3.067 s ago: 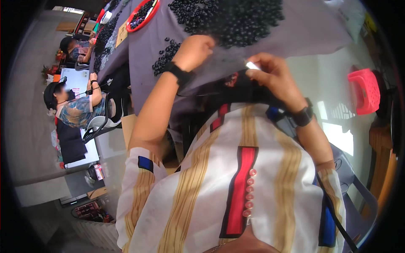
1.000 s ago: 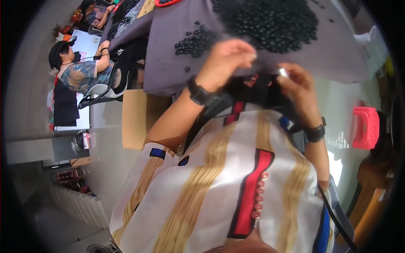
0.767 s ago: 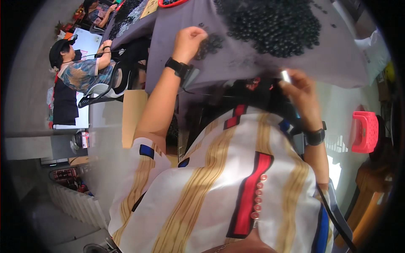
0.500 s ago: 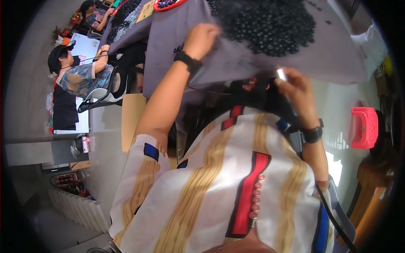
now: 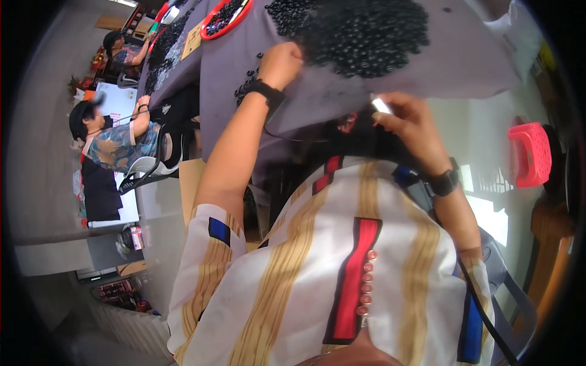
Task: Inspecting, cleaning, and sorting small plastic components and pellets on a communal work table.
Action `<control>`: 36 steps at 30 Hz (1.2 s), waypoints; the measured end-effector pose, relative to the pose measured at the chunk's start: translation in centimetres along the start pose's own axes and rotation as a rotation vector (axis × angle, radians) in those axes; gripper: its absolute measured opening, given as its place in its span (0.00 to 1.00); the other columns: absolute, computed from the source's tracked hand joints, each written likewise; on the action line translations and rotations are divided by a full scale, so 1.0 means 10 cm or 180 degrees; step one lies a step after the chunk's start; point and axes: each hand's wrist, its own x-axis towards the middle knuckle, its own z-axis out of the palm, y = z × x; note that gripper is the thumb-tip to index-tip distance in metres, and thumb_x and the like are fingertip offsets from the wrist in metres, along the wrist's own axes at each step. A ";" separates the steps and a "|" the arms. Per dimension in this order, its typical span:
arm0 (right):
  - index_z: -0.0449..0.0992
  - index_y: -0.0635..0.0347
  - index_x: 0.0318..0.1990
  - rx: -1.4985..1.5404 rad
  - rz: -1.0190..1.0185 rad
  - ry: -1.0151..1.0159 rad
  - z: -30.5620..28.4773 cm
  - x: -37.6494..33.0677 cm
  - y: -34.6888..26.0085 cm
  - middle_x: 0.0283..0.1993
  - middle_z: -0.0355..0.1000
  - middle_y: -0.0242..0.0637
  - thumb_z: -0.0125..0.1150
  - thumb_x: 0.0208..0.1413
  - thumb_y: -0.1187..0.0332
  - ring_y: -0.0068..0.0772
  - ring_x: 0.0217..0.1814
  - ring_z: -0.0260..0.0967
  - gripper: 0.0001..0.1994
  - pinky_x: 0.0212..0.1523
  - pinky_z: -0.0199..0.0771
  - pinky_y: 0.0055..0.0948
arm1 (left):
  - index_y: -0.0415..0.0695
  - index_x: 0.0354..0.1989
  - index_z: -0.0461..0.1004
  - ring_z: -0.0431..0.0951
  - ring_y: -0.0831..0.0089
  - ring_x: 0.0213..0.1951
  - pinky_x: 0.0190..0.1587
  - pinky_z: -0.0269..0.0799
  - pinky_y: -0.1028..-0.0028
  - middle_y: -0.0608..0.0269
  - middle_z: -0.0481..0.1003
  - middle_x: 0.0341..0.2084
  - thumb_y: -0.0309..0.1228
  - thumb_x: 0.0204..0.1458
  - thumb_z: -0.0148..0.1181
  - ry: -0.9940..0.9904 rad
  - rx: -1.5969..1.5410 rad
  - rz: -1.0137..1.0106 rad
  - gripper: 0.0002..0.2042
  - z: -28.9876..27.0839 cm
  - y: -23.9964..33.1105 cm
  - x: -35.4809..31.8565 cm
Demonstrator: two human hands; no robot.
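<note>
Left hand curls beside a heap of small black pieces on the cloth-covered counter, its grip impossible to tell; right hand pinches a shiny white piece near the counter's edge

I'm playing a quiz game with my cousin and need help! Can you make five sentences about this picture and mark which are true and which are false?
1. The right hand holds a shiny white piece. True.
2. The left hand is beside the large pile of small black pieces. True; whether they touch is hard to tell.
3. The large pile of small black pieces lies on bright yellow cloth. False: it lies on grey-purple cloth.
4. The plastic stool is green. False: the plastic stool is pinkish red.
5. The left wrist has a black strap around it. True.
</note>
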 end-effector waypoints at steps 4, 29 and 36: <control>0.73 0.65 0.48 -0.0792 -0.0711 -0.0004 -0.01 -0.01 -0.05 0.36 0.70 0.32 0.59 0.52 0.77 0.20 0.36 0.65 0.15 0.37 0.67 0.19 | 0.38 0.37 0.75 0.76 0.74 0.31 0.37 0.73 0.74 0.63 0.76 0.28 0.25 0.51 0.57 -0.0127 -0.2179 0.0174 0.07 -0.24 0.28 -0.23; 0.72 0.64 0.52 0.0419 -0.0944 -0.0258 0.04 -0.09 -0.19 0.42 0.74 0.35 0.59 0.54 0.73 0.20 0.42 0.70 0.17 0.45 0.70 0.21 | 0.35 0.50 0.68 0.77 0.70 0.37 0.44 0.75 0.71 0.55 0.75 0.40 0.23 0.54 0.54 -0.1577 -0.5522 -0.0146 0.15 -0.02 1.17 -1.00; 0.72 0.65 0.52 0.0426 -0.0755 -0.0457 0.01 -0.08 -0.17 0.43 0.75 0.36 0.57 0.55 0.76 0.23 0.42 0.71 0.16 0.46 0.71 0.22 | 0.35 0.52 0.67 0.77 0.73 0.36 0.39 0.73 0.76 0.55 0.76 0.39 0.24 0.53 0.56 -0.1716 -0.5272 -0.0114 0.17 -0.03 1.13 -1.02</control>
